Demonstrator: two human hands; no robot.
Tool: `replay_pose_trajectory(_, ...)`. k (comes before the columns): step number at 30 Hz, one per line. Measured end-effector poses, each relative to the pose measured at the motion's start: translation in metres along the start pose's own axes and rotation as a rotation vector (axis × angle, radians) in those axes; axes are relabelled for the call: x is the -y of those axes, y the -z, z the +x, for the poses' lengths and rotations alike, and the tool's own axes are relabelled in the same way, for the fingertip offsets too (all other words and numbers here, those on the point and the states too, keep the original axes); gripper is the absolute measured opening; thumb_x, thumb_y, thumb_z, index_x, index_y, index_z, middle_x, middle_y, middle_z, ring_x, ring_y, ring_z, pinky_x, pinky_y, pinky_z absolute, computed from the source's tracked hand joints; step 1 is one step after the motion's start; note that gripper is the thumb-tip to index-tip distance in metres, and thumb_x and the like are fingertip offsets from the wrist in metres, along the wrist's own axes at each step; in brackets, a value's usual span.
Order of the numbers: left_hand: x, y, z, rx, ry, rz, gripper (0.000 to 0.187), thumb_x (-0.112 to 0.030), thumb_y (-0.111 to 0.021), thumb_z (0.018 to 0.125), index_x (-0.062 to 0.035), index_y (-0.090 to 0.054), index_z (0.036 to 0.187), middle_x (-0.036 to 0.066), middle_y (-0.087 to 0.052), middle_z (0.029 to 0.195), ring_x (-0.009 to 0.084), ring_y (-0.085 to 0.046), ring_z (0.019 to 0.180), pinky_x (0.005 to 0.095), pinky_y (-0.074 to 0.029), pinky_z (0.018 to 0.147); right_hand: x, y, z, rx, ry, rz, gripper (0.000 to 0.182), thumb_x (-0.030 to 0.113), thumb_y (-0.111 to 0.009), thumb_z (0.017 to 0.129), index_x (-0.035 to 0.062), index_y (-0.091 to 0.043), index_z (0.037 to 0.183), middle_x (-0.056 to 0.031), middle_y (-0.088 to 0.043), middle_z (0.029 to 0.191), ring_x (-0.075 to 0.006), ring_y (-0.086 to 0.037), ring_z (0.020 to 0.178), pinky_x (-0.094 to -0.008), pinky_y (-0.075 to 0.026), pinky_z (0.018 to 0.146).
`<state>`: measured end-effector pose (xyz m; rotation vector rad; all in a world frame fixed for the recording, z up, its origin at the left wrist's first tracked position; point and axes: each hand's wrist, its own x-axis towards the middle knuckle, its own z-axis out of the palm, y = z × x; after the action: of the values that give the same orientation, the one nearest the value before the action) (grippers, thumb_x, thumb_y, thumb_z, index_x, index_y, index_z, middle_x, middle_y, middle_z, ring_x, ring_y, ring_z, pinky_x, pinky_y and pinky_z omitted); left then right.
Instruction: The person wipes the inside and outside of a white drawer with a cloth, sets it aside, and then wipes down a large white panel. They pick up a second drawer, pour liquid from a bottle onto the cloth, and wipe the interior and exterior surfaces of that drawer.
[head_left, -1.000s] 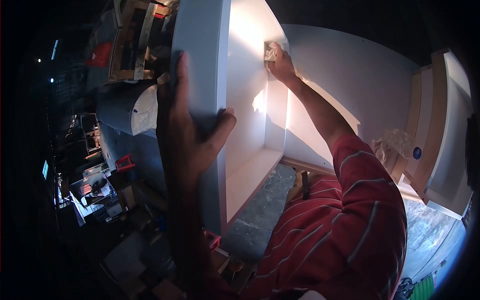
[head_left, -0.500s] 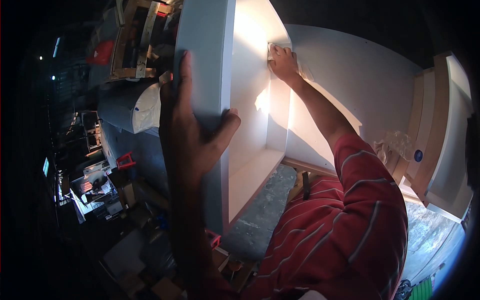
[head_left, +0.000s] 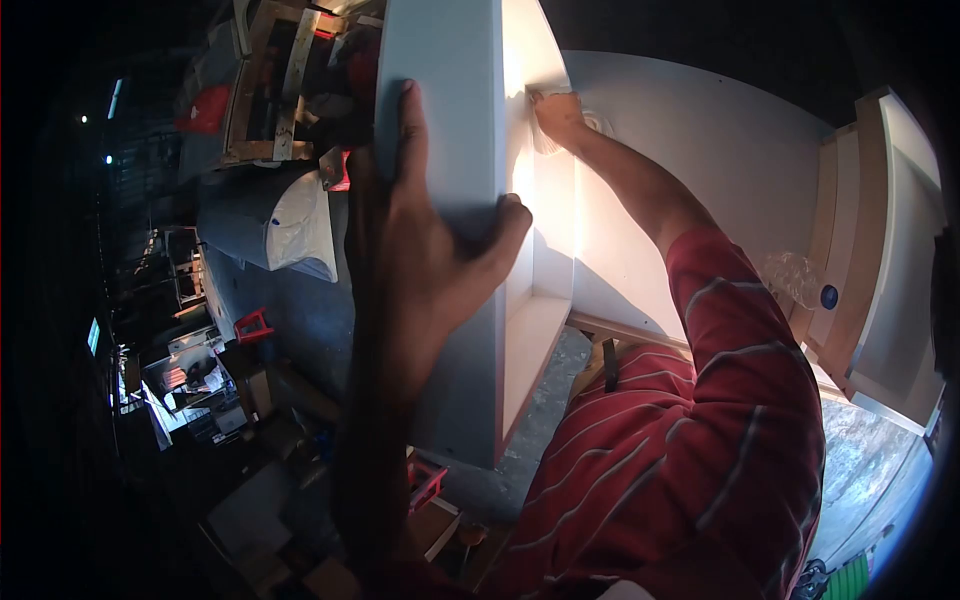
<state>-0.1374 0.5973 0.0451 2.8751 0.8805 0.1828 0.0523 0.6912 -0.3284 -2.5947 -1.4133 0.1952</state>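
Note:
A white open-fronted cabinet (head_left: pixel 450 330) stands upright before me, its pale inside brightly lit. My left hand (head_left: pixel 420 230) spans its outer side panel, with the index finger stretched along the face and the thumb over the front edge. The other fingers are in shadow at the panel's far edge. My right hand (head_left: pixel 558 115) is closed inside the cabinet's upper part, near the far wall. A crumpled whitish cloth (head_left: pixel 600 123) shows beside and beneath that hand; its material is hard to make out.
A large pale panel (head_left: pixel 710 170) lies behind the cabinet. At right stands another white piece with wooden edging (head_left: pixel 845 240), and clear plastic wrap (head_left: pixel 790 275) is near it. Left are a wooden frame (head_left: pixel 290 90), a wrapped roll (head_left: pixel 295 225) and a red stool (head_left: pixel 253 325).
The cabinet and my left hand have shifted right in view, and less of the inside shows. My right hand has moved slightly up and left, turning, with the whitish cloth now bunched beside it.

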Motion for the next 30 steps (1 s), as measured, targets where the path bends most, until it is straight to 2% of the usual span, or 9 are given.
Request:
replay_pose_trajectory(2,-0.022,0.001,0.001,0.006,0.005,0.045,0.093,-0.033,-0.068,0.066,-0.0041,-0.022,0.142,0.032,-0.043,0.109,0.0450,-0.050,0.098,0.0480,-0.044,0.085,0.004,-0.004,0.000,0.042,-0.070,-0.001,0.028,0.021,-0.045,0.088,0.0060,-0.058,0.108,-0.0103,-0.066,0.084,-0.0241,-0.065,0.078,-0.0412,-0.047,0.063)
replay_pose_trajectory(7,-0.053,-0.010,-0.007,-0.042,-0.048,0.167,0.091,-0.034,-0.068,0.067,-0.0064,-0.025,0.142,0.030,-0.044,0.111,0.0457,-0.050,0.101,0.0488,-0.043,0.086,0.003,0.014,-0.035,-0.279,-0.073,0.381,0.032,0.021,-0.049,0.086,0.0069,-0.053,0.115,-0.0133,-0.065,0.091,-0.0294,-0.065,0.078,-0.0419,-0.049,0.066)
replay_pose_trajectory(9,-0.062,-0.008,-0.005,-0.023,-0.078,0.137,0.090,-0.033,-0.069,0.068,-0.0065,-0.025,0.142,0.029,-0.044,0.110,0.0448,-0.051,0.099,0.0484,-0.043,0.086,0.003,-0.002,-0.034,-0.204,-0.005,0.515,0.038,0.022,-0.050,0.085,0.0081,-0.048,0.121,-0.0120,-0.065,0.088,-0.0307,-0.065,0.080,-0.0415,-0.050,0.069)
replay_pose_trajectory(14,-0.075,-0.010,-0.009,0.016,-0.075,0.130,0.090,-0.029,-0.069,0.067,-0.0093,-0.025,0.143,0.026,-0.046,0.103,0.0399,-0.054,0.093,0.0459,-0.046,0.081,-0.006,0.021,-0.015,-0.141,-0.165,0.488,0.025,0.013,-0.050,0.082,0.0076,-0.064,0.103,-0.0109,-0.067,0.084,-0.0311,-0.065,0.080,-0.0413,-0.050,0.068)
replay_pose_trajectory(16,-0.075,-0.010,-0.010,0.016,-0.087,0.125,0.091,-0.026,-0.069,0.066,-0.0127,-0.024,0.144,0.025,-0.046,0.103,0.0392,-0.056,0.090,0.0464,-0.047,0.078,-0.007,0.034,-0.013,0.146,-0.158,0.290,0.024,0.010,-0.045,0.084,0.0088,-0.068,0.091,-0.0098,-0.068,0.087,-0.0289,-0.065,0.080,-0.0427,-0.050,0.068)
replay_pose_trajectory(20,-0.083,-0.015,-0.009,0.025,-0.095,0.124,0.093,-0.026,-0.070,0.065,-0.0134,-0.022,0.144,0.025,-0.045,0.105,0.0389,-0.057,0.089,0.0470,-0.048,0.077,-0.011,0.007,-0.019,-0.222,-0.126,0.352,0.023,0.013,-0.048,0.083,0.0110,-0.067,0.096,-0.0080,-0.068,0.085,-0.0206,-0.066,0.078,-0.0378,-0.048,0.059)
replay_pose_trajectory(24,-0.079,-0.013,-0.009,0.037,-0.101,0.115,0.094,-0.026,-0.069,0.064,-0.0086,-0.022,0.143,0.022,-0.040,0.100,0.0382,-0.052,0.087,0.0447,-0.047,0.074,-0.034,0.017,-0.023,-0.052,-0.052,0.310,0.025,0.014,-0.049,0.083,0.0093,-0.065,0.102,-0.0098,-0.068,0.087,-0.0200,-0.066,0.077,-0.0373,-0.049,0.063)
replay_pose_trajectory(26,-0.070,-0.010,-0.007,0.045,-0.085,0.099,0.094,-0.025,-0.069,0.064,-0.0084,-0.022,0.143,0.023,-0.041,0.104,0.0395,-0.053,0.090,0.0457,-0.048,0.075,-0.035,0.024,-0.017,0.228,-0.134,0.127,0.032,0.018,-0.050,0.083,0.0115,-0.057,0.114,-0.0090,-0.066,0.083,-0.0233,-0.066,0.074,-0.0383,-0.049,0.063)
replay_pose_trajectory(30,-0.063,-0.009,-0.005,0.021,-0.134,0.118,0.094,-0.025,-0.069,0.064,-0.0081,-0.021,0.143,0.023,-0.041,0.105,0.0395,-0.054,0.090,0.0461,-0.048,0.075,-0.032,0.012,-0.029,-0.087,-0.059,0.283,0.036,0.016,-0.052,0.080,0.0137,-0.056,0.116,-0.0091,-0.066,0.083,-0.0234,-0.065,0.072,-0.0381,-0.049,0.063)
